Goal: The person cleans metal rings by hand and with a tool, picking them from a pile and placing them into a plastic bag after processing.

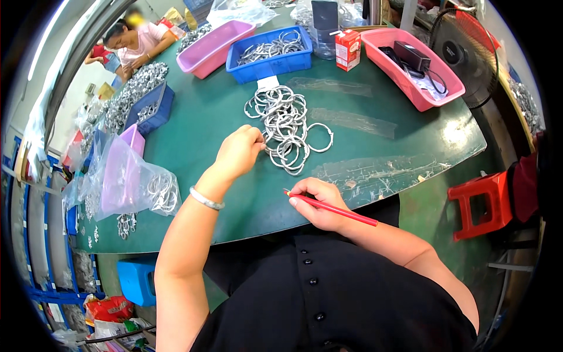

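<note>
A heap of silvery metal rings lies on the green tabletop in front of me, with one ring sticking out on its right side. At the heap's left edge, my left hand pinches the rim of a ring between thumb and fingertips; the fingers partly hide the grip. Nearer the table's front edge, my right hand is closed around a slim red pen-like tool. Its thin point faces the heap, and its shaft slants back over my wrist.
Behind the heap stand a blue tray of rings and a pink tray. A pink basket holds a black device and cables, beside a fan. Bagged rings lie left. A person sits far left; a red stool stands right.
</note>
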Demonstrator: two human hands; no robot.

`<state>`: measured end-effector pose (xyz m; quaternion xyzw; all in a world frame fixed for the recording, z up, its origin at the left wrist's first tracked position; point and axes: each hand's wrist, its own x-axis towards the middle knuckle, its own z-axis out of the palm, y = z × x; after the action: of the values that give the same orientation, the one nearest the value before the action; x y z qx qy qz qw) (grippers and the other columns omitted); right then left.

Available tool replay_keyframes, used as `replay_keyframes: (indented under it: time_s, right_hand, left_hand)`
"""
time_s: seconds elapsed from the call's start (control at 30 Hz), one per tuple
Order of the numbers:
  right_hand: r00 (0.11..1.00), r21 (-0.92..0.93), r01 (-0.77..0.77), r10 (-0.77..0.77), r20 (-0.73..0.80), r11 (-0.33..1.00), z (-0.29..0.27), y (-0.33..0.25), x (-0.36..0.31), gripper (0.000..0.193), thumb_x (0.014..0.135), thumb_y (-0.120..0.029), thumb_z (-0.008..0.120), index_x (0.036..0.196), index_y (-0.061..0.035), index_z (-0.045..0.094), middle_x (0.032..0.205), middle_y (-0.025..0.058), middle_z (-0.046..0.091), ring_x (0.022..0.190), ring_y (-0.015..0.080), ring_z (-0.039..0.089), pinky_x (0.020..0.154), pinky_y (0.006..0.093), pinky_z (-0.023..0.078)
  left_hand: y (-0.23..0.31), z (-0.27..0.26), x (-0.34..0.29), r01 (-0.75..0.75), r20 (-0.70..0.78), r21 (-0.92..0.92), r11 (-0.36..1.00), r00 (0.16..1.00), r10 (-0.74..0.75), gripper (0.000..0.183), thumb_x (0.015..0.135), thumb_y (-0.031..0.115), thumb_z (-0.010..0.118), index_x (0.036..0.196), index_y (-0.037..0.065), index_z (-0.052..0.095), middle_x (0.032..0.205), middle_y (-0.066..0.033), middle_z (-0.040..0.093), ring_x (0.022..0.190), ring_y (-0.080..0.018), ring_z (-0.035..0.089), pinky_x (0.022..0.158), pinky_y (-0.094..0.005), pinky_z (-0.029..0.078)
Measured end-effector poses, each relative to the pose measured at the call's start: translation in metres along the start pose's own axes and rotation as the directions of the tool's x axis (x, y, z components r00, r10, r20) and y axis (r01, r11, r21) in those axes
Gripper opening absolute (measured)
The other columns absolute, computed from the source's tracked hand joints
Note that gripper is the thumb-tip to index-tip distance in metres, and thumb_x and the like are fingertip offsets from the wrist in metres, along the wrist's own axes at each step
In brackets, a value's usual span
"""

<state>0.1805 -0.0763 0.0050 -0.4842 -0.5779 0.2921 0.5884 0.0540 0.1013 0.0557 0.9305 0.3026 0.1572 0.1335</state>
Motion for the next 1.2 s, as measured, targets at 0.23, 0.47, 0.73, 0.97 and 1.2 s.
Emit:
replay_keyframes:
  time_s: [0.23, 0.47, 0.73, 0.97, 1.2]
  right_hand:
    - [1.000, -0.004, -0.016, 0.016, 0.020, 1.000, 0.002, -0.003, 0.001, 0.010, 0.074, -0.006, 0.063, 0.081, -0.0030, 0.057, 0.073, 0.0070, 0.057, 0.064, 0.0168, 0.055, 0.057, 0.0270, 0.044]
    - [1.000, -0.010, -0.016, 0.016, 0.018, 1.000, 0.003, 0.001, 0.000, 0.010, 0.075, -0.007, 0.063, 0.082, -0.0030, 0.057, 0.074, 0.0066, 0.057, 0.064, 0.0150, 0.055, 0.057, 0.0262, 0.044]
    - [0.999, 0.005, -0.033, 0.033, -0.009, 0.999, 0.004, 0.004, 0.000, 0.011, 0.076, -0.007, 0.063, 0.083, -0.0022, 0.056, 0.075, 0.0063, 0.057, 0.065, 0.0125, 0.054, 0.059, 0.0247, 0.043]
    - [0.999, 0.008, -0.042, 0.042, -0.010, 0.999, 0.005, 0.000, 0.000, 0.011, 0.077, -0.005, 0.062, 0.084, -0.0016, 0.055, 0.075, 0.0059, 0.057, 0.065, 0.0106, 0.054, 0.059, 0.0238, 0.043]
    - [0.999, 0.020, -0.053, 0.053, -0.012, 0.998, 0.006, 0.000, 0.000, 0.012, 0.077, -0.005, 0.062, 0.085, -0.0015, 0.055, 0.074, 0.0054, 0.057, 0.064, 0.0098, 0.053, 0.059, 0.0234, 0.043]
  left_hand:
    - [-0.023, -0.019, -0.015, 0.142, 0.057, -0.350, 0.926, 0.990, -0.130, 0.004, 0.079, 0.003, 0.056, 0.078, 0.000, 0.054, 0.071, -0.0030, 0.051, 0.062, -0.0111, 0.047, 0.057, -0.0240, 0.040]
    - [-0.034, -0.021, -0.014, 0.278, 0.132, -0.655, 0.702, 0.958, -0.255, 0.003, 0.086, 0.006, 0.050, 0.084, 0.005, 0.052, 0.073, 0.0022, 0.052, 0.064, -0.0049, 0.044, 0.058, -0.0192, 0.038]
    - [-0.035, -0.014, -0.017, 0.186, 0.080, -0.708, 0.681, 0.980, -0.185, 0.003, 0.085, 0.006, 0.051, 0.084, 0.005, 0.053, 0.073, 0.0024, 0.052, 0.063, -0.0057, 0.045, 0.057, -0.0203, 0.039]
    - [-0.038, -0.001, -0.017, 0.186, 0.139, -0.784, 0.592, 0.983, -0.124, 0.004, 0.088, 0.008, 0.048, 0.089, 0.006, 0.051, 0.081, 0.0009, 0.055, 0.068, -0.0052, 0.046, 0.063, -0.0201, 0.039]
    - [-0.039, 0.015, -0.017, 0.128, 0.040, -0.887, 0.444, 0.979, -0.201, 0.005, 0.089, 0.008, 0.047, 0.091, 0.008, 0.051, 0.084, -0.0002, 0.055, 0.070, -0.0063, 0.046, 0.064, -0.0203, 0.039]
